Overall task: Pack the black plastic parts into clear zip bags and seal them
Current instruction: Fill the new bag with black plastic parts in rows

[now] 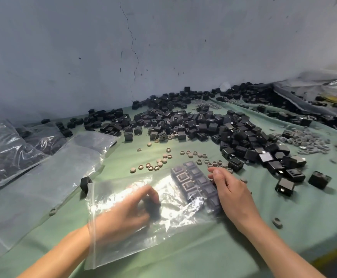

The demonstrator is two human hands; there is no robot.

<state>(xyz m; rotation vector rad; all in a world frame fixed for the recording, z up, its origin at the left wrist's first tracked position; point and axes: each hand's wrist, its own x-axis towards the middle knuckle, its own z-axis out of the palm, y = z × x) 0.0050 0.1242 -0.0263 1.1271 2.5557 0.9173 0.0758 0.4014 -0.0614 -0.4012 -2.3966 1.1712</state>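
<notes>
While the left hand (pixel 127 209), inside the unsealed clear zip bag (pixel 123 247), is gripping one black part (pixel 152 207) and the open right hand (pixel 231 191) is steadying the packed rows (pixel 191 183) beside it, a large heap (pixel 213 125) beyond both hands is waiting, unbagged.

Layout, front to back
Clear plastic zip bag (pixel 123 237) front centre, black square plastic parts (pixel 193 181) rowed in its right end; small grey rings (pixel 163 160) behind; loose-parts heap (pixel 203 125) behind those; empty clear bags (pixel 43 177) left.
</notes>
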